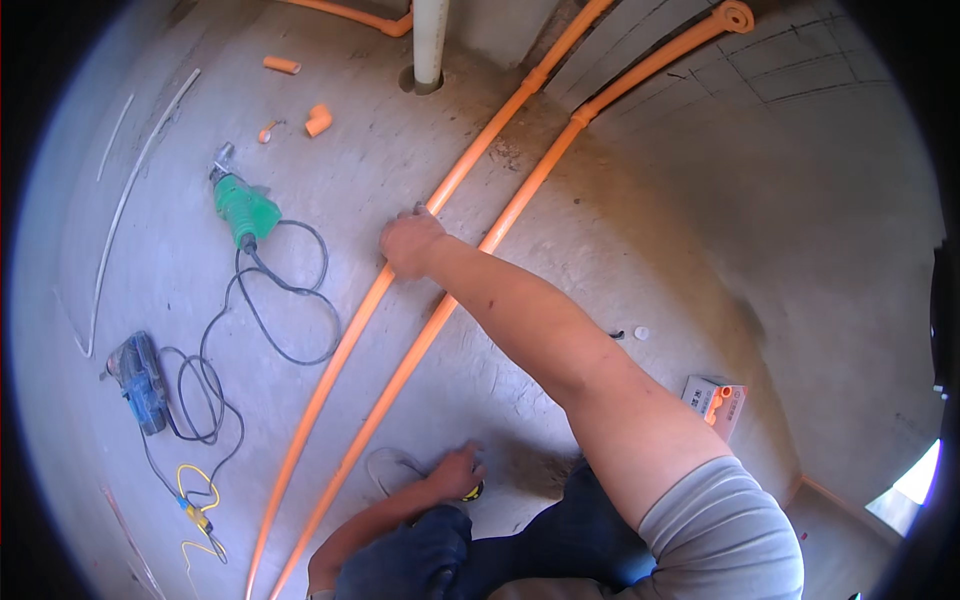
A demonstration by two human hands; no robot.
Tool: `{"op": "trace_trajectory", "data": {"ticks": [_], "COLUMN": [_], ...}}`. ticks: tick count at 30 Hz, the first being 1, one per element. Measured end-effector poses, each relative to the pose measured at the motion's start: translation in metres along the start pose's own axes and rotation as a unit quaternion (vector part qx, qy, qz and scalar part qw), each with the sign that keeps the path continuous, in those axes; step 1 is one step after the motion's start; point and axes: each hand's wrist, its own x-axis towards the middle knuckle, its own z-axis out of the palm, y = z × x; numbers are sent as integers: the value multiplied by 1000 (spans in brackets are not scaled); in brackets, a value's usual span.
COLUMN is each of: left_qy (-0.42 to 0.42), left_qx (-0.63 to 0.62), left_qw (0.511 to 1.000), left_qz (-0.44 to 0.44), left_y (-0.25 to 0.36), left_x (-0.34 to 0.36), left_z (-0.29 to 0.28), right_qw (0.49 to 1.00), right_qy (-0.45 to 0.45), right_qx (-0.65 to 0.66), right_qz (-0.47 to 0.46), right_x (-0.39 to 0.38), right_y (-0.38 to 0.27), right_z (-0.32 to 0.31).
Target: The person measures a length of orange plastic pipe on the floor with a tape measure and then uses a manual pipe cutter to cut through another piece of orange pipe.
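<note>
Bare grey concrete floor (620,250) fills the view, with a white vertical pipe (430,40) rising from a hole at its far end; everything else sits relative to that pipe. Two long orange conduit pipes run side by side from beside it toward the person, the left orange pipe (330,370) and the right orange pipe (400,380), apart but near each other.

The right hand (408,240) reaches out and presses on the left orange pipe, fingers curled down over it, seemingly pinning it flat to the floor; how tightly they close I cannot tell. The left hand (455,472) rests low by the knees, fingers bent around a small yellow-and-black object (473,491), perhaps a tape measure, half hidden.

Left of the white pipe and nearer, a green power tool (243,208) and a blue power tool (138,380) lie with black cords looping between them, crowding that side. Orange fittings (318,120) lie close to the white pipe. Right of the pipes the floor runs open to a small carton (715,402).
</note>
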Motion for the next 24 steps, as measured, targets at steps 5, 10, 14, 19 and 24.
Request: {"op": "trace_trajectory", "data": {"ticks": [5,10,14,19,24], "left_qy": [42,198,455,493,468], "left_qx": [81,266,252,252,266], "left_qw": [992,935,851,832,843], "left_qz": [90,125,71,25,-4], "left_y": [4,4,14,42,37], "left_x": [0,-11,-2,36,57], "left_z": [2,-54,-157,-236,-253], "right_qw": [1000,1000,999,999,1000], "right_qy": [3,-8,25,16,-1], "right_qx": [0,14,15,21,10], "right_qz": [-12,-4,-26,-26,-24], "right_x": [-4,1,1,-3,-1], "right_y": [1,-1,-2,0,-2], "right_z": [-3,1,3,1,6]}}
